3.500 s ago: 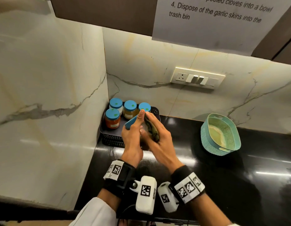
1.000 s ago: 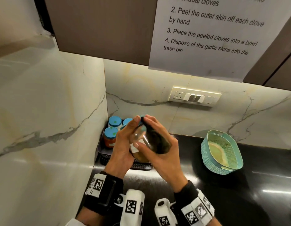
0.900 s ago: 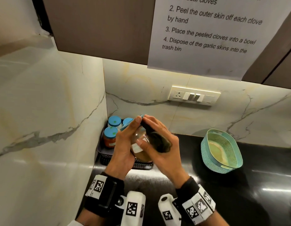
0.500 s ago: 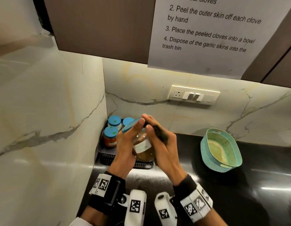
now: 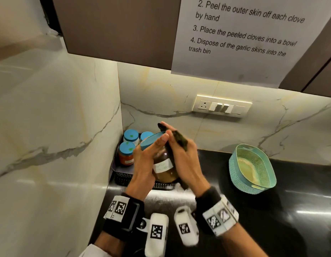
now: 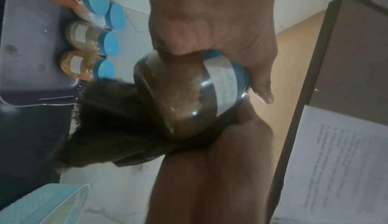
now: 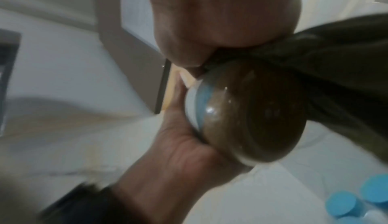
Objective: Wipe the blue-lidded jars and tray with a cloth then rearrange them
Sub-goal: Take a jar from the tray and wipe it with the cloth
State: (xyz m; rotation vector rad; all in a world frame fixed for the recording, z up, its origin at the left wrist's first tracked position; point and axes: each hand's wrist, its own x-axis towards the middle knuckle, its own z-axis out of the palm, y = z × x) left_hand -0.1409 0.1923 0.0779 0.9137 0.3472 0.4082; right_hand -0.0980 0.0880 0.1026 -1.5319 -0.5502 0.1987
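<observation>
Glass jar (image 5: 163, 165) lifted above our tray (image 5: 122, 178).
Our left hand (image 5: 144, 164) grips it; our right hand (image 5: 187, 162) presses a dark cloth (image 5: 180, 140) to its side, fingers wrapped.

I see sky-blue round plastic lid (image 5: 151, 140) on brown-filled glass jar (image 5: 163, 167), white label | dark olive cloth (image 5: 181, 141) | teal woven basket (image 5: 233, 169) | black countertop (image 5: 272, 229) | veined cream marble wall (image 5: 49, 127)
</observation>
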